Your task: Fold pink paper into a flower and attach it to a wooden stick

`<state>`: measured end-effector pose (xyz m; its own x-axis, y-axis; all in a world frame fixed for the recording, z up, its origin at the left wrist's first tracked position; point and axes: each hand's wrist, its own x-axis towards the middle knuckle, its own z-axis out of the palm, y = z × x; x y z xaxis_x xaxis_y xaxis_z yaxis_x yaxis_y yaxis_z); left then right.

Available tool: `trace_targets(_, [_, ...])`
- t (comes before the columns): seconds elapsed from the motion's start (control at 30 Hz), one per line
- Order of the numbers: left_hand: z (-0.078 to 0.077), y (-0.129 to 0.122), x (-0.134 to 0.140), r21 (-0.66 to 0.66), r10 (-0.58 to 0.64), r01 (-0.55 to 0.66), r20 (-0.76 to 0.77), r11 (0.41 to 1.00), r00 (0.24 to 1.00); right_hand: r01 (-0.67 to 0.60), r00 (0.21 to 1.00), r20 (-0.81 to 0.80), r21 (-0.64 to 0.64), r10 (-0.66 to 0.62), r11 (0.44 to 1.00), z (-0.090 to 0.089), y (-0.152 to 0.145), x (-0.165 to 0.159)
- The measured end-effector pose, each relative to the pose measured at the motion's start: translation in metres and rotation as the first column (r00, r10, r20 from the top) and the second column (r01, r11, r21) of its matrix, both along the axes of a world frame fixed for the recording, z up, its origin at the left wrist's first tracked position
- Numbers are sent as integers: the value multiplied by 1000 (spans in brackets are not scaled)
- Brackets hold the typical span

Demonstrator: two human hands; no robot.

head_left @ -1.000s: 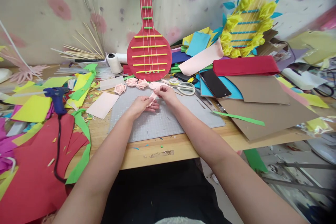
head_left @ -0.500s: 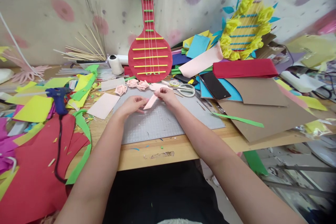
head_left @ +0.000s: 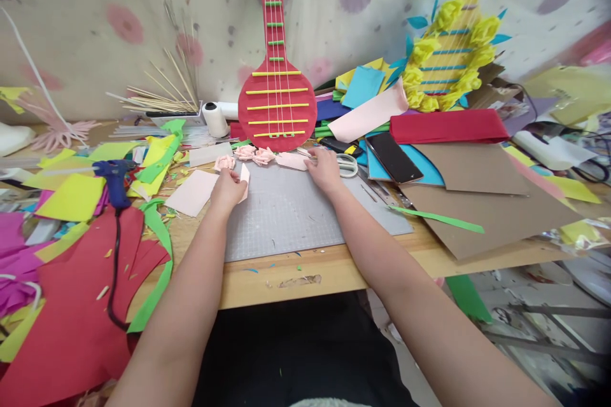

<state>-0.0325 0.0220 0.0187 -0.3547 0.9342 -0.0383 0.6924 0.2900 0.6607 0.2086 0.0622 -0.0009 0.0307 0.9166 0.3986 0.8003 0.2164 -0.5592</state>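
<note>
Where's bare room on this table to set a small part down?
Best patch: middle of the grey mat, bordered by the left hand, right hand, pink flowers behind and wooden table edge in front. Second: brown cardboard on the right, beside the green strip. Crowded: far left, with glue gun and paper scraps; also around the scissors.

The left hand and right hand were bare, as were the forearms. Black clothing covered the lap, with a tiny green fleck and a pale, curved piece of cloth below.
</note>
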Motion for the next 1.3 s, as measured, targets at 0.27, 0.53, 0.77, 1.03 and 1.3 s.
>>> trace_targets(0.27, [-9,-1,0,233,-8,80,-294,969,956,21,991,133,-58,-13,998,-4,1,6])
trace_targets(0.53, [-13,-3,12,439,-96,179,-205,880,974,-61,993,-111,-96,50,994,2,-5,3])
trace_targets(0.77, [-3,-12,29,481,-236,274,-140,833,962,-459,757,-586,-162,289,874,16,-7,19])
trace_targets(1.03, [0,-20,54,303,-610,541,219,785,762,-778,594,-618,-279,515,562,32,-25,10])
trace_targets(1.3, [-3,-12,52,75,-130,118,806,990,578,-57,970,-241,-118,27,991,-1,-1,10])
